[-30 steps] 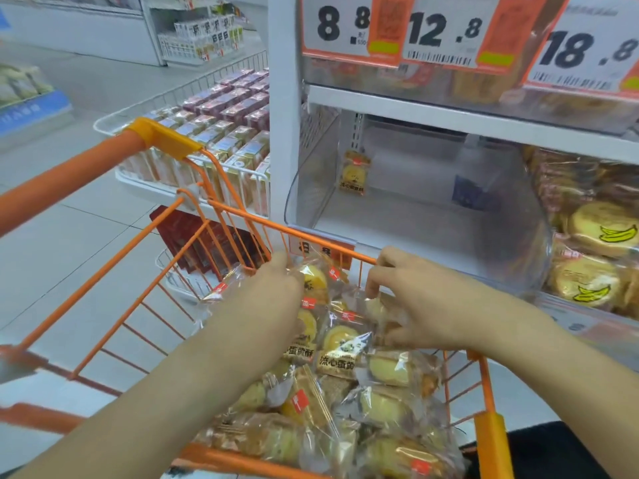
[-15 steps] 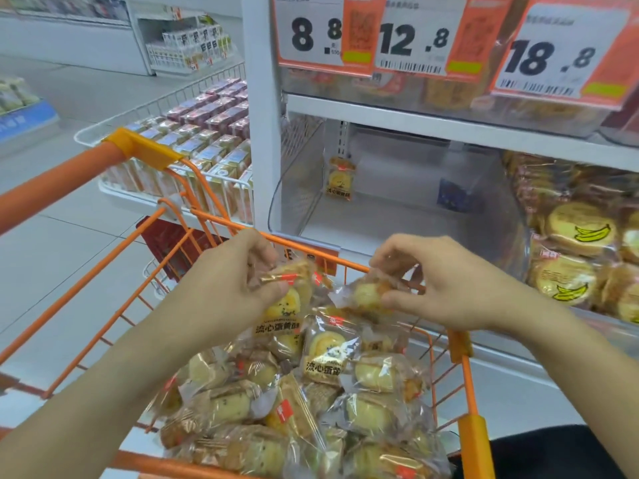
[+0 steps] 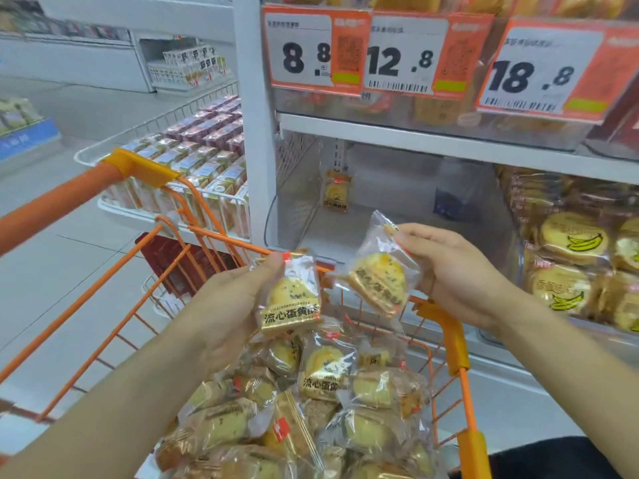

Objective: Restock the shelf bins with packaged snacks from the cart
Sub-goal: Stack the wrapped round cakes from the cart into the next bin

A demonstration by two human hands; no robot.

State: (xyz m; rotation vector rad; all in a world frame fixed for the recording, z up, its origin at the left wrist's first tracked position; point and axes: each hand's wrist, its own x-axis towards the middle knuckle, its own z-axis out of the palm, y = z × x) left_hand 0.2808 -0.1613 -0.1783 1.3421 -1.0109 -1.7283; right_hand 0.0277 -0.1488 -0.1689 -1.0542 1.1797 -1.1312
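the left hand [image 3: 228, 305] grips one wrapped egg-yolk pastry [image 3: 292, 299] by its left edge, thumb near the top corner, the pack upright with its gold label band facing the camera. the right hand [image 3: 453, 274] pinches a second pastry pack [image 3: 378, 278] at its clear top corner, so that pack hangs tilted to the left. the two packs are held side by side, apart from each other, above the far rim of the orange cart [image 3: 456, 344].

below the hands, the cart basket is heaped with more of the same pastry packs [image 3: 325, 371], lying at all angles.

beyond the cart stands the white shelf. its clear bin [image 3: 390, 205] straight ahead holds a single pastry pack [image 3: 336, 191] standing upright against the back left. the bin to the right is packed with round banana cakes [image 3: 572, 238] in clear wrappers. above, three orange-framed price tags hang on the upper shelf edge: 8.8 [image 3: 301, 57], 12.8 [image 3: 401, 60] and 18.8 [image 3: 532, 76].

to the left, a white wire basket [image 3: 138, 216] holds rows of small boxed goods, and grey floor tiles run past it.
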